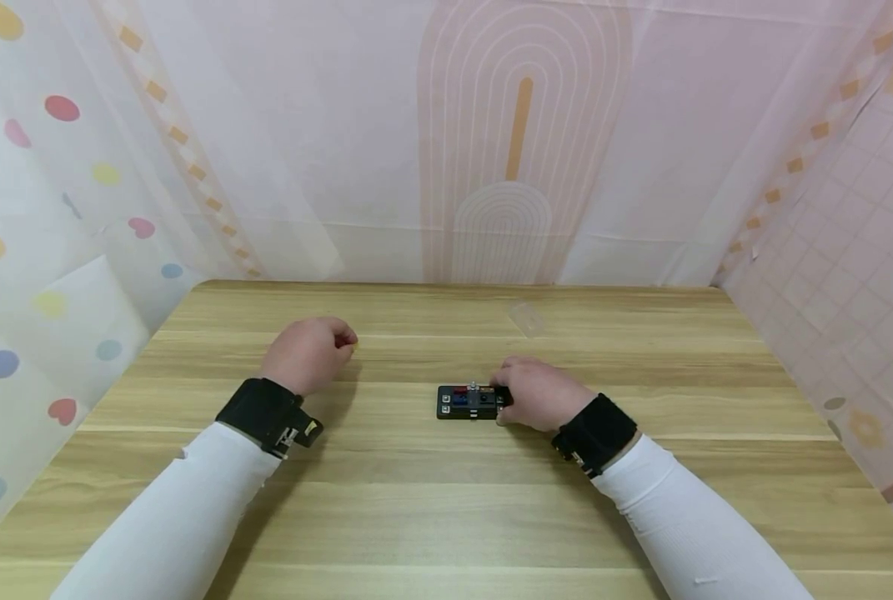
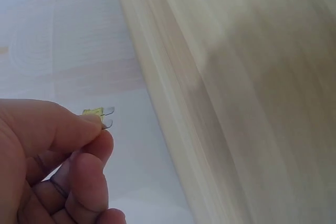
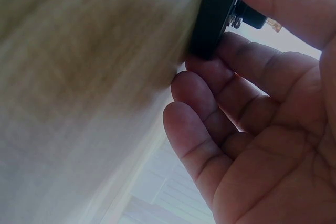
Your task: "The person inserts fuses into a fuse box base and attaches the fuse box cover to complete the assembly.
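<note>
Wooden table (image 1: 446,517), 1 item, bearing all listed below.

Black fuse box (image 1: 469,402): flat on table, centre, red and blue fuses seated. Right hand (image 1: 539,393), at its 3 o'clock, fingers (image 3: 210,66) curled, clamped on its end.

Yellow fuse (image 2: 98,115): 2 metal blades, pinched between thumb and forefinger of left hand (image 1: 307,353), at 9 o'clock from box, well apart.

One black fuse block (image 1: 470,402) lies on the single wooden table (image 1: 446,500), and one small yellow blade fuse (image 2: 97,113) sits well to the left of that block. Two hands show: one left hand (image 1: 307,354) left of the block and one right hand (image 1: 539,393) touching its right end. Two black wrist straps (image 1: 266,414) and two white sleeves (image 1: 183,517) lie nearer than the block.
</note>
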